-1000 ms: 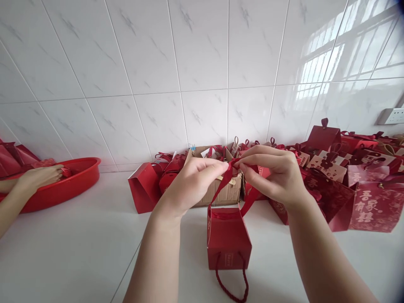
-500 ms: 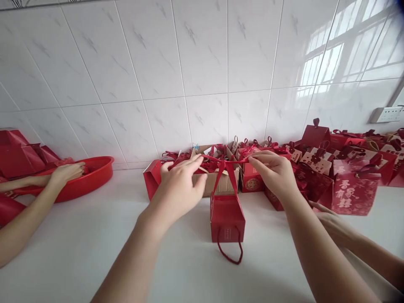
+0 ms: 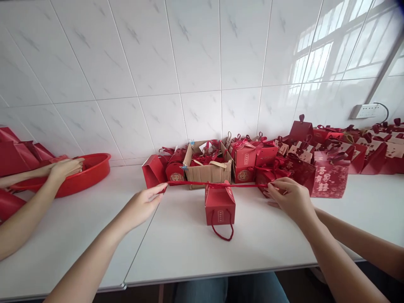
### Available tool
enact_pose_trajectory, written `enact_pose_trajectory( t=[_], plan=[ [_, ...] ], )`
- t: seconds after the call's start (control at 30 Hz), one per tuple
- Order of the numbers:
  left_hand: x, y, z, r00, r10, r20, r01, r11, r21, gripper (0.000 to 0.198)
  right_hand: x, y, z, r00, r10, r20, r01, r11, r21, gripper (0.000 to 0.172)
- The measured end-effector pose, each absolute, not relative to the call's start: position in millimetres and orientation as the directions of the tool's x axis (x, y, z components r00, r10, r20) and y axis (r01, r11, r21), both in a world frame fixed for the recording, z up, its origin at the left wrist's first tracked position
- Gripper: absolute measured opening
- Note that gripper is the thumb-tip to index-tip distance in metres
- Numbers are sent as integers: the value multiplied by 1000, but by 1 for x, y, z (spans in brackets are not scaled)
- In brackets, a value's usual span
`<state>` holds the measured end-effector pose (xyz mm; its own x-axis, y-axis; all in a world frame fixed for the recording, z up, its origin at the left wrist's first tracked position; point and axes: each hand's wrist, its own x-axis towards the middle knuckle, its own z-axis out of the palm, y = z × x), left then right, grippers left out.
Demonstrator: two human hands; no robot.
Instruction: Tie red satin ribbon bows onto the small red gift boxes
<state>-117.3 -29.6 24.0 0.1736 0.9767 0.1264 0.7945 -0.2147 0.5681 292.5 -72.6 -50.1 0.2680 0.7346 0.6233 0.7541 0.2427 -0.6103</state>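
Note:
A small red gift box stands on the white table, its twisted dark red cord handle hanging at the front. From the top of the box a red ribbon stretches out to both sides, nearly level and taut. My left hand pinches the ribbon's left end between thumb and fingers. At the other side, my right hand pinches the ribbon's right part, in front of other red boxes. Neither hand touches the box itself.
Behind the box is a cardboard box of red ribbons, beside stacked red boxes. Red gift bags fill the right. Another person's hands are in a red basin at left. Another person's arm reaches in at right.
My hands have moved apart and lower, drawing the ribbon out wide and flat against the top of the box. The view has shifted, showing the table's front edge.

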Motion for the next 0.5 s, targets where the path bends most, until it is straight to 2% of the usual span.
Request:
enact_pose_trajectory(
  t=[0.23,0.33,0.5],
  plan=[
    [-141,-21,-22,210,978,-17,743,-148,653,59,277,-88,-67,176,714,677,894,171,-414,25],
    [-140,-21,-32,200,979,-50,738,-117,664,61,275,-88,-83,139,756,640,896,180,-407,27],
    [-140,-21,-43,185,978,-97,781,-86,618,65,284,-85,-105,131,788,602,886,179,-428,28]
  ],
)
